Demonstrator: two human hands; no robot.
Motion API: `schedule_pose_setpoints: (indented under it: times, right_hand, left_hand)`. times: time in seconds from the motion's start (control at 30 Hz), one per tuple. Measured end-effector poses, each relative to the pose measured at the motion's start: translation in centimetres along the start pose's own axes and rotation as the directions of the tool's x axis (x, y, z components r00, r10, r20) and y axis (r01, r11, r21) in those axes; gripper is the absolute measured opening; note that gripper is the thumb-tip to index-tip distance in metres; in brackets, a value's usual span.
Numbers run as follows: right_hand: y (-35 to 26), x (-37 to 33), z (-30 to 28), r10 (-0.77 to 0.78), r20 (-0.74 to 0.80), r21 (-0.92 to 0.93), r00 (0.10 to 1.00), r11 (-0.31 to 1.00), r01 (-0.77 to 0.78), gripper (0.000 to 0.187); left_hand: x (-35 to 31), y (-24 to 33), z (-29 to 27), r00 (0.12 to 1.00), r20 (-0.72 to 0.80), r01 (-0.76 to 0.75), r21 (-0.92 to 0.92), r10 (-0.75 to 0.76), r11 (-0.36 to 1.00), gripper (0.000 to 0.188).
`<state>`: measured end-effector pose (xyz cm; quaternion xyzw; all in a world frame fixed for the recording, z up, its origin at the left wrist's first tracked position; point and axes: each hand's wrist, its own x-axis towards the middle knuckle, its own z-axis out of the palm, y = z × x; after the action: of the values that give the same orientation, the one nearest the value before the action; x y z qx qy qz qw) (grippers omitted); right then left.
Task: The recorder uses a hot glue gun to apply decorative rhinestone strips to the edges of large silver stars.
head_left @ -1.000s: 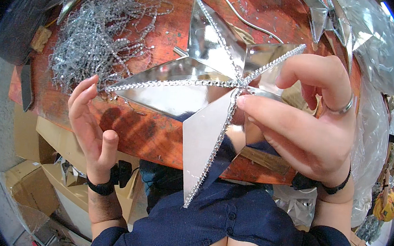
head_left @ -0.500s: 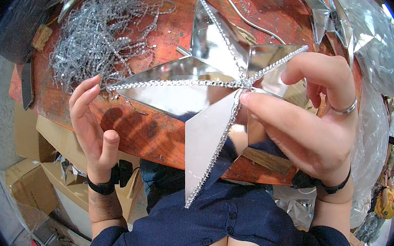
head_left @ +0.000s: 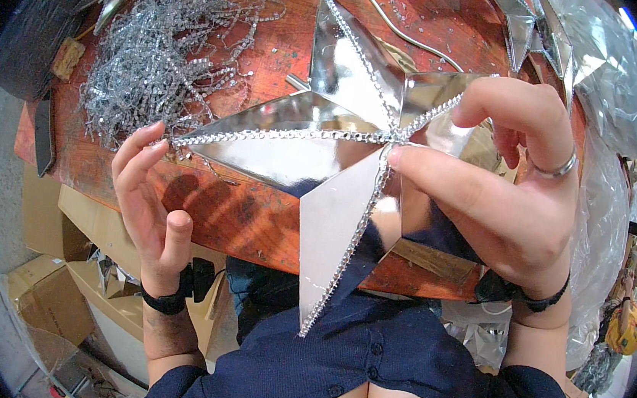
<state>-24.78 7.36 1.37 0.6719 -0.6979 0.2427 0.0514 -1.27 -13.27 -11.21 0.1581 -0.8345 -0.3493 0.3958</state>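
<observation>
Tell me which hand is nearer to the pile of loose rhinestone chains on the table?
The left. The left hand touches the star's left tip, just below the pile of rhinestone chains. The right hand pinches the silver star at its centre, farther right.

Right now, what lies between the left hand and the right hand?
In the head view, the mirrored star spans between them: the left hand touches its left tip, the right hand pinches its centre.
</observation>
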Motion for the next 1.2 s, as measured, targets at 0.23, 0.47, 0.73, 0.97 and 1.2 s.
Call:
schedule_pose_setpoints:
  times: [0.23, 0.47, 0.73, 0.97, 1.2]
  right_hand:
    - [-0.19, -0.18, 0.27, 0.135, -0.036, 0.297, 0.99, 0.948, -0.118, 0.028]
    - [-0.14, -0.19, -0.27, 0.094, 0.017, 0.192, 0.995, 0.977, -0.096, 0.025]
    - [0.36, -0.2, 0.5, 0.071, -0.027, 0.173, 0.997, 0.983, -0.066, 0.027]
    - [0.26, 0.18, -0.06, 0.05, 0.017, 0.055, 0.999, 0.997, -0.051, 0.027]
    - [0.29, 0.21, 0.09, 0.027, 0.001, 0.022, 1.0, 0.999, -0.027, 0.025]
  left_hand:
    - [-0.15, 0.15, -0.18, 1.0, 0.007, 0.006, 0.035, -0.007, 0.999, 0.072]
    - [-0.16, 0.0, -0.25, 1.0, 0.005, -0.014, 0.04, 0.014, 0.999, 0.07]
    - [-0.14, 0.02, -0.24, 1.0, 0.016, -0.013, 0.05, 0.012, 0.999, 0.068]
    - [-0.24, -0.08, -0.18, 1.0, -0.003, -0.007, 0.025, 0.007, 1.0, 0.067]
    - [-0.27, 0.12, -0.33, 1.0, -0.002, -0.007, 0.042, 0.007, 0.999, 0.067]
